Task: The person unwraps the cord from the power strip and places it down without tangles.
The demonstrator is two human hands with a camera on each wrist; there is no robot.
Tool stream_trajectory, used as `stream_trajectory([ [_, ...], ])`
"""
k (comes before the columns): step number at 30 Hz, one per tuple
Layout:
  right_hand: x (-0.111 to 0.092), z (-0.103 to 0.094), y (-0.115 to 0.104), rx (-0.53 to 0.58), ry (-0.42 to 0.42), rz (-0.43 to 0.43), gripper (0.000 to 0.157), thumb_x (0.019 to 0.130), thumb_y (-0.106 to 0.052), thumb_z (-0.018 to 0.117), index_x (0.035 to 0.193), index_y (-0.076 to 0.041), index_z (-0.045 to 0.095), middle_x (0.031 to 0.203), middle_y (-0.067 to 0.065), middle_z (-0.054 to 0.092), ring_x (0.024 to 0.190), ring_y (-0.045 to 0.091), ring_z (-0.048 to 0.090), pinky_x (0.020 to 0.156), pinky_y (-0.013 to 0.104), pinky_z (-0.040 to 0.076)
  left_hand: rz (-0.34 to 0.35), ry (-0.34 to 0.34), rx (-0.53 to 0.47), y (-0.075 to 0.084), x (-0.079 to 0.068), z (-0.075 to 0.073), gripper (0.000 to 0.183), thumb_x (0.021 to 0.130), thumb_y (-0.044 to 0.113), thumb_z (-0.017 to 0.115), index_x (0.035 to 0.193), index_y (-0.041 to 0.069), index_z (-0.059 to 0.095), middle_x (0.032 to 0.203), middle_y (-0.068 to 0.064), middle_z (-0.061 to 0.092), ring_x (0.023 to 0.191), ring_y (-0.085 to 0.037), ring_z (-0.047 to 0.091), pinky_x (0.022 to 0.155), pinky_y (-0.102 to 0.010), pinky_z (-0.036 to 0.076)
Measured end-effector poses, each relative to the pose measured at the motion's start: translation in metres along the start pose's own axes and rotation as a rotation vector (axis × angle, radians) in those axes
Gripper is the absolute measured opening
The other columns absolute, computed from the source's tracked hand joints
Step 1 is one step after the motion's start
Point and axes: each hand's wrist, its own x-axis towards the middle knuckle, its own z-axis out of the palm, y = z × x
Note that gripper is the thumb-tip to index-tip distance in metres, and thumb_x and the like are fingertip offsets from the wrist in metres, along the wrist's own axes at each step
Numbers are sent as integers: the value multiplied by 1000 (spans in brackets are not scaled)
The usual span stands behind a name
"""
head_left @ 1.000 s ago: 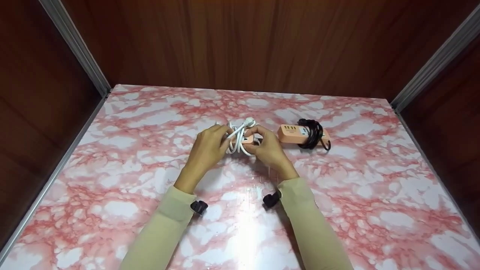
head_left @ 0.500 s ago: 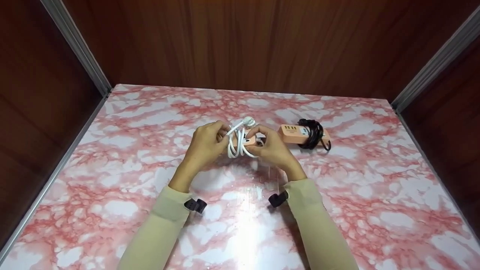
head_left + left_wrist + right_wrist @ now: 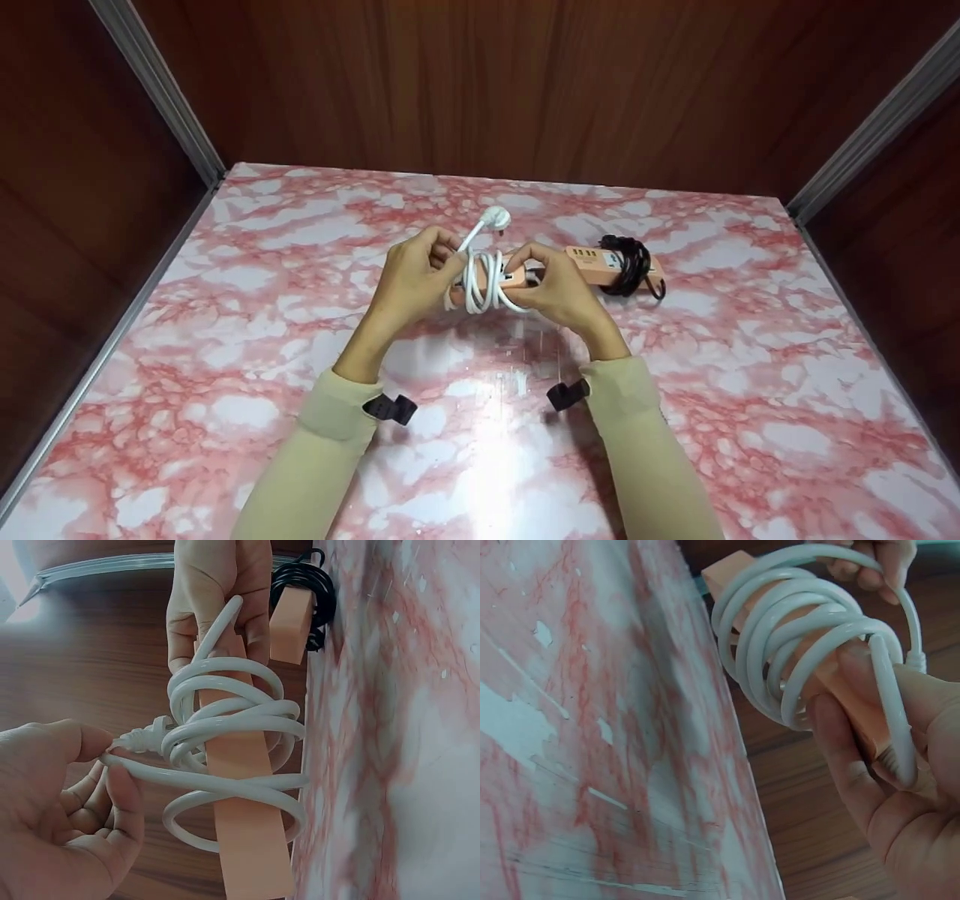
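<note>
A peach power strip (image 3: 515,280) hangs between my two hands, with its white cord (image 3: 240,722) looped loosely around it several times. My right hand (image 3: 559,289) grips the strip at the end where the cord comes out, thumb on one face and fingers on the other, as the right wrist view shows. Near the plug end, the thumb and fingers of my left hand (image 3: 411,281) pinch the cord. The white plug (image 3: 496,218) sticks up beyond the strip. In the left wrist view, the strip's far end is bare below the coils.
Just right of my right hand, a second peach power strip (image 3: 589,264) lies on the table with a black cord (image 3: 632,266) bundled around it. Dark wood panels (image 3: 480,90) stand behind and on both sides of the pink marbled table (image 3: 750,360).
The white-corded strip has shifted slightly right, and its plug has risen farther above the coils. My right hand has moved a little right. The black-corded strip stays in place.
</note>
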Motion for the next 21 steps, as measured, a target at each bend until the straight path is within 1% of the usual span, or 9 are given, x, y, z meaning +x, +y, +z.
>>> stream_trajectory([
  [3, -2, -3, -3, -19, -3, 10, 28, 83, 3, 88, 99, -6, 67, 115, 7, 70, 103, 26, 61, 82, 27, 51, -19, 8, -12, 2, 0, -2, 13, 103, 21, 69, 107, 8, 70, 92, -3, 72, 85, -18, 68, 80, -33, 54],
  [6, -4, -6, -5, -5, -9, 35, 27, 85, 5, 85, 101, -5, 65, 117, 7, 67, 91, 25, 59, 73, 25, 50, -35, 12, -35, 4, 0, -5, 14, 104, 22, 69, 107, 8, 70, 92, -4, 70, 85, -19, 66, 78, -33, 53],
  [9, -5, -9, -5, 18, -2, 48, 26, 87, 7, 82, 102, -5, 65, 117, 7, 66, 84, 21, 57, 69, 24, 49, -46, 14, -67, 6, 0, -7, 14, 105, 21, 67, 110, 8, 70, 92, -4, 69, 84, -18, 64, 74, -31, 52],
  [13, -5, -12, -5, 57, 27, 50, 25, 87, 7, 81, 103, -3, 65, 119, 8, 65, 89, 19, 58, 70, 24, 49, -37, 33, -116, 9, -1, -12, 15, 106, 17, 65, 114, 8, 72, 92, -3, 70, 80, -15, 61, 69, -27, 50],
  [14, -5, -13, -5, 70, 37, 53, 25, 87, 7, 81, 103, -2, 65, 118, 8, 65, 88, 18, 59, 70, 24, 49, -31, 39, -129, 10, -1, -13, 15, 106, 16, 64, 114, 8, 73, 92, -4, 70, 79, -14, 62, 68, -27, 51],
  [18, -5, -14, -3, 137, 87, 64, 26, 87, 8, 81, 104, 1, 64, 116, 9, 63, 75, 12, 58, 63, 21, 48, -10, 66, -177, 14, -3, -16, 15, 106, 16, 66, 115, 6, 72, 94, -7, 73, 80, -17, 65, 70, -27, 54],
  [21, -4, -15, -3, 180, 124, 81, 27, 86, 10, 81, 106, 3, 64, 112, 10, 63, 69, 9, 59, 61, 20, 50, 5, 80, -203, 18, -4, -18, 16, 106, 17, 66, 115, 5, 71, 94, -8, 72, 80, -24, 67, 70, -27, 55],
])
